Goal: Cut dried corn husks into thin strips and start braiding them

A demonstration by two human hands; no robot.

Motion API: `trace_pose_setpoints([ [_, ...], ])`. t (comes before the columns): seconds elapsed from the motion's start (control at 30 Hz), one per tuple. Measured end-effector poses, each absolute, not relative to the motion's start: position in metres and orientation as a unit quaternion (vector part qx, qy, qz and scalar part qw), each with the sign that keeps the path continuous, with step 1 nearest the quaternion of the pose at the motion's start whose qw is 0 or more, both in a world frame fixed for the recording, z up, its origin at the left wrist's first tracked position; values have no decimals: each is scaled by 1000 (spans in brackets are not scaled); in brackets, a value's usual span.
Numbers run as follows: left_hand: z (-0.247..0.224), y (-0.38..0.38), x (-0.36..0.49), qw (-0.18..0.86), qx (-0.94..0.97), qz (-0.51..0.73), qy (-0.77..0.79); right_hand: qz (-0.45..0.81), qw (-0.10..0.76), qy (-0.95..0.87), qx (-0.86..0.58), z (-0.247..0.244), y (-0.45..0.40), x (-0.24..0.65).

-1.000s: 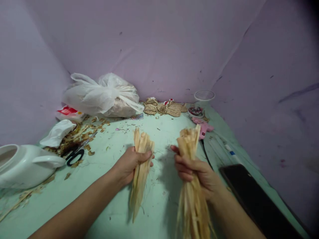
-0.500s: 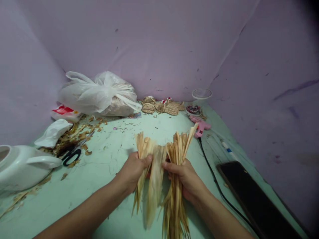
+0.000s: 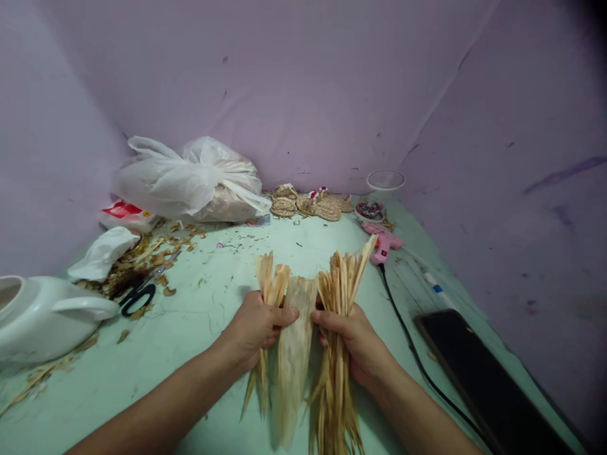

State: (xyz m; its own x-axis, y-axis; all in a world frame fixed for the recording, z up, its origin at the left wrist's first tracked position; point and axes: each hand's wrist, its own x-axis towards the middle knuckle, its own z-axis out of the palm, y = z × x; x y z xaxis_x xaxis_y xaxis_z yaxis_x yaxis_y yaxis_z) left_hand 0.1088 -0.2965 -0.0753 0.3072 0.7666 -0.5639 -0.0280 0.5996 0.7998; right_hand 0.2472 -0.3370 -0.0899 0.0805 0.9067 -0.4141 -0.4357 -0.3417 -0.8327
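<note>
My left hand (image 3: 258,325) is closed round a small bunch of dry husk strips (image 3: 275,284), its thumb lying on the left edge of a wide, pale husk strip (image 3: 294,354). On the right, my right hand (image 3: 351,335) grips a thicker bundle of dry husk strips (image 3: 337,284), whose frayed lower ends hang down. My right thumb meets the upper right edge of the wide strip, which hangs between the two hands above the pale green surface (image 3: 199,392).
White jug (image 3: 42,322), black-handled scissors (image 3: 137,297) and husk scraps lie left. A plastic bag (image 3: 190,183) and woven pieces (image 3: 322,205) sit by the wall. A pink glue gun (image 3: 382,243), its cord, and a black phone-like slab (image 3: 484,379) are at right.
My left thumb has moved right onto the wide strip, which now hangs flatter and more fully in view. The small bunch's lower ends have swung slightly left. My right hand has barely moved.
</note>
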Motion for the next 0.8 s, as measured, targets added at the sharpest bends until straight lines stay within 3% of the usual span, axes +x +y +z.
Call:
trace_pose_setpoints([
  [0.23,-75,-303,115,702,357,308,534,671,520,-263,-459,-92,-339,243],
  [0.63,-84,-296,105,784,343,247,454,750,514,-165,-381,-88,-338,247],
  [0.8,-83,-275,96,724,348,305,511,771,544,-95,-317,-78,-331,277],
])
